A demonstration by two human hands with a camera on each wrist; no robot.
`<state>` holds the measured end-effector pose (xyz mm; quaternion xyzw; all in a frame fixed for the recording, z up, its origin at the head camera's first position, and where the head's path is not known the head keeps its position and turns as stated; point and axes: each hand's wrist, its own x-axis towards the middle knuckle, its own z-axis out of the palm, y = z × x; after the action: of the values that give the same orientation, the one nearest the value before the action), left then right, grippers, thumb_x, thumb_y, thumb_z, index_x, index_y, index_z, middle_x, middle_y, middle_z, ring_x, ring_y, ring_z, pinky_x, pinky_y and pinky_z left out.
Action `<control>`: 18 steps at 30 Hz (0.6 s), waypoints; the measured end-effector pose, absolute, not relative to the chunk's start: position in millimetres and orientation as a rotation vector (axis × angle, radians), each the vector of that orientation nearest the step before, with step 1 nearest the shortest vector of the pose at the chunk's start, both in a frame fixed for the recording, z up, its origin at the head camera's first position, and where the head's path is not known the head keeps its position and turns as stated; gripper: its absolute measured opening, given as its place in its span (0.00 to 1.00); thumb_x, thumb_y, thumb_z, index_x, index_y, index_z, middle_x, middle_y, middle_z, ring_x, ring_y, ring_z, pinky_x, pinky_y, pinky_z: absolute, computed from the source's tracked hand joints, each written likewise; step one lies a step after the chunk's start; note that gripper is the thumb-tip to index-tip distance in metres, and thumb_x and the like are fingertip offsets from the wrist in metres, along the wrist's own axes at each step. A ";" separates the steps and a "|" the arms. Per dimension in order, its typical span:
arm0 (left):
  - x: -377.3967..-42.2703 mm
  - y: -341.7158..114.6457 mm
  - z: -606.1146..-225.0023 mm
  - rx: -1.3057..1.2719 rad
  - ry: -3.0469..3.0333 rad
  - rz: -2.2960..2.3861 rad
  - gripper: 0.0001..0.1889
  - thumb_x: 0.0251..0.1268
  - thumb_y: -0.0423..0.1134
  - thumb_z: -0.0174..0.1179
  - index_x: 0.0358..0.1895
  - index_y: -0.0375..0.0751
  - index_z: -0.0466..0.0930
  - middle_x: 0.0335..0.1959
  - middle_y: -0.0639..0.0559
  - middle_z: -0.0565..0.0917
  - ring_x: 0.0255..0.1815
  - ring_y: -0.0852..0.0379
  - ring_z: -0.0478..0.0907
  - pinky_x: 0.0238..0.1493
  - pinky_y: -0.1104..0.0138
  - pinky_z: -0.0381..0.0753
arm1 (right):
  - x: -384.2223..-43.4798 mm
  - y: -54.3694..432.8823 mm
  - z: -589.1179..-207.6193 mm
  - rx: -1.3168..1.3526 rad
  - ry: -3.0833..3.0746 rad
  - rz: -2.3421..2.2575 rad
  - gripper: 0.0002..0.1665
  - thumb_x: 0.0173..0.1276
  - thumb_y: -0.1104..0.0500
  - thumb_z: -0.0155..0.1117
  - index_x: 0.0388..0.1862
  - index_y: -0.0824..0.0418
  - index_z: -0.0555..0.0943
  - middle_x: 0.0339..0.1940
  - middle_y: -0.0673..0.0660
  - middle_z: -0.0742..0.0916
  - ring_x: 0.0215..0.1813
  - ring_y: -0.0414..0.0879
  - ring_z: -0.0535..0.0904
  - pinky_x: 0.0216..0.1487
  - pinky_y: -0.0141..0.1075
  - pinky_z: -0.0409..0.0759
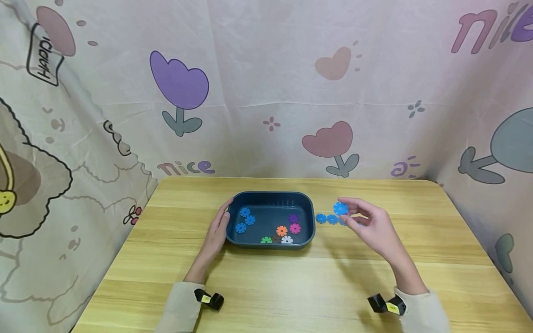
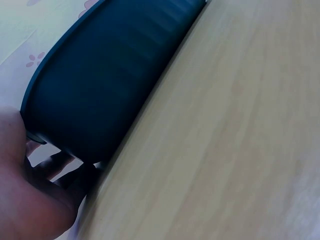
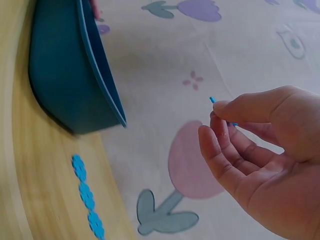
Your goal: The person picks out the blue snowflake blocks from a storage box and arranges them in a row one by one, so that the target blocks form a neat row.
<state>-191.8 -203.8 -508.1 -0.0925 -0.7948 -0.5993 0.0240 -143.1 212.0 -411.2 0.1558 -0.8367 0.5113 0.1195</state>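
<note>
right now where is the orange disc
In the head view, the orange disc lies inside the dark tray, a little right of its middle toward the near side, just left of the pink disc.

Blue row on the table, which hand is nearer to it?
Right. The right hand, pinching a blue disc, is raised by the right end of the row; the left hand touches the left end of the tray, which stands between it and the row.

Toward the far edge of the worktop (image 1: pixel 270 286), the right hand (image 1: pixel 373 227) partly hides the row of blue discs (image 1: pixel 331 219); the near rim of the tray (image 1: pixel 258 246) covers the bottom of the white disc (image 1: pixel 285 239).
</note>
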 end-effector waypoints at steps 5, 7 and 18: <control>-190.6 -202.5 -503.3 -0.295 -2.453 -1.873 0.25 0.89 0.41 0.33 0.82 0.46 0.57 0.82 0.45 0.57 0.83 0.43 0.49 0.79 0.42 0.46 | -143.4 229.7 -412.3 0.423 -2.422 1.471 0.25 0.66 0.73 0.70 0.62 0.68 0.81 0.42 0.61 0.86 0.45 0.36 0.83 0.47 0.25 0.83; -187.0 -200.1 -494.0 -0.304 -2.455 -1.883 0.25 0.88 0.39 0.33 0.82 0.42 0.56 0.82 0.42 0.56 0.83 0.41 0.48 0.79 0.41 0.46 | -143.7 236.1 -412.7 0.410 -2.412 1.464 0.25 0.66 0.74 0.70 0.63 0.68 0.81 0.43 0.62 0.86 0.46 0.36 0.82 0.47 0.25 0.83; -177.4 -195.7 -471.2 -0.298 -2.472 -1.893 0.25 0.88 0.36 0.34 0.81 0.36 0.56 0.82 0.39 0.57 0.82 0.39 0.49 0.79 0.41 0.48 | -144.6 271.4 -422.3 0.249 -2.446 1.377 0.25 0.70 0.69 0.69 0.65 0.68 0.80 0.50 0.66 0.85 0.46 0.29 0.81 0.47 0.19 0.79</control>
<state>-177.4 -195.7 -471.2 -0.0951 -0.7903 -0.6052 0.0069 -144.6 271.4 -422.3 0.0874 -0.8567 0.4823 0.1610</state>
